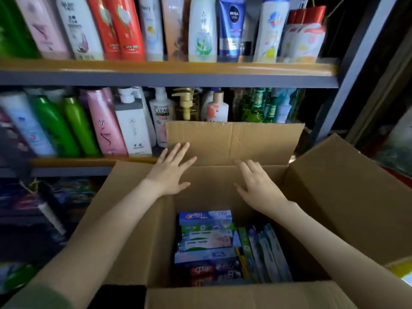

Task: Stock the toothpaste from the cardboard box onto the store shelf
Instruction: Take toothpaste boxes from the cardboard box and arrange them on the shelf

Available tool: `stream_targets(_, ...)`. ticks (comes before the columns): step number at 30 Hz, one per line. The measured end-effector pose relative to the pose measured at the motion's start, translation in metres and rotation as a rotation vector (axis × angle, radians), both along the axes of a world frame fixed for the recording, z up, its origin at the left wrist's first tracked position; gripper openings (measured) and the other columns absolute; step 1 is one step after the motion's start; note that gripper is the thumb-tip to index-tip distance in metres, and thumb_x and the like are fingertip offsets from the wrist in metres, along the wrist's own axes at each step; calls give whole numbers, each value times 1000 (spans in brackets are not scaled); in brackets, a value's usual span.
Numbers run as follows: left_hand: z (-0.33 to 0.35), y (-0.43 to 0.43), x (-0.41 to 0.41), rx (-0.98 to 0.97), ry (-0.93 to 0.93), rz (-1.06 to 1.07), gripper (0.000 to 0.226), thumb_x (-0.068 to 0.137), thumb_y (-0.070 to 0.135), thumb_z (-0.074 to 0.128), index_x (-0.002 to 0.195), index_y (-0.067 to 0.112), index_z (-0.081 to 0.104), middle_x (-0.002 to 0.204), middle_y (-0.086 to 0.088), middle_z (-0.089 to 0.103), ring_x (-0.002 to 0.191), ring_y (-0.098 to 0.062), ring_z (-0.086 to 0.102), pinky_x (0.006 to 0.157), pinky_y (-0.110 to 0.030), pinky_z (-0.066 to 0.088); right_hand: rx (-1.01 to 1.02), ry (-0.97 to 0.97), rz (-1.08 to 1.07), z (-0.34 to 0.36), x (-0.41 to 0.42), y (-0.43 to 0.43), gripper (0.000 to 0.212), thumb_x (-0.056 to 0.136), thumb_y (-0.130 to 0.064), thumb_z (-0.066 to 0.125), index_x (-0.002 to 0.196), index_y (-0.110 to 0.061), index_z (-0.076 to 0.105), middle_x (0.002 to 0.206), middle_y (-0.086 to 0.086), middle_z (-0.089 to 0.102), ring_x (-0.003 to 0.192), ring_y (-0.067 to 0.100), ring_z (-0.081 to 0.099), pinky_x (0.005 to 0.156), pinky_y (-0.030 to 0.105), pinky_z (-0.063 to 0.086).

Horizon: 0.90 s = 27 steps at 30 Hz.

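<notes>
The store shelf (169, 72) fills the background, crowded with shampoo bottles (124, 30). In front of it stands the cardboard box (334, 197), flaps up, with the toothpaste (205, 241) cartons packed flat and on edge at its bottom. The step in hand looks like pressing the far flap (245, 141) back. It would go best pushed fully outward before either hand reaches down. The left hand (171, 175) and right hand (260, 188) reach forward side by side, palms down. Their fingers (180, 149) are straight and spread, holding nothing. Whether they touch the flap is hard to tell.
</notes>
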<state>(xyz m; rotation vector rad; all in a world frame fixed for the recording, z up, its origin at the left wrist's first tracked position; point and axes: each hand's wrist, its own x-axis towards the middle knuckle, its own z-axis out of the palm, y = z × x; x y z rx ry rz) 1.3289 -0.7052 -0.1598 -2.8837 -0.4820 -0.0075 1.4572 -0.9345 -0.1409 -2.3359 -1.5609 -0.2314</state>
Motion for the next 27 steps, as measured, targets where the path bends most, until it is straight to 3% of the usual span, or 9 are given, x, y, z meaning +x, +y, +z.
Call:
stream_targets(7,-22,18,10,79,76,19,91,88,64,49,153,32,-5,154,-10,-35,142,-33,-29,117,-54,-10,-57,-25,40,-26,26,39,64,91,-10,56,148,-7,27,128,10,46,116,25,43,101,32,35)
stream_targets(10,-29,12,11,121,96,19,98,83,71,48,153,32,-9,153,-14,-35,141,-39,-29,116,-56,-12,-119,-59,47,-47,35,47,63,89,-9,56,146,-3,29,130,16,48,115,31,47,100,37,39)
stream_targets(17,-43,8,10,179,134,9,99,80,74,48,155,30,1,153,-13,-36,140,-42,-28,113,-56,-15,-400,-13,124,-105,37,81,73,93,-19,52,152,-10,10,149,9,28,132,25,30,108,30,25)
stream_targets(27,-51,13,11,182,199,-13,96,80,72,50,154,31,6,149,-13,-42,137,-45,-33,113,-59,-12,-614,117,194,-202,44,104,67,95,-27,53,149,-7,18,146,12,33,131,27,35,108,34,31)
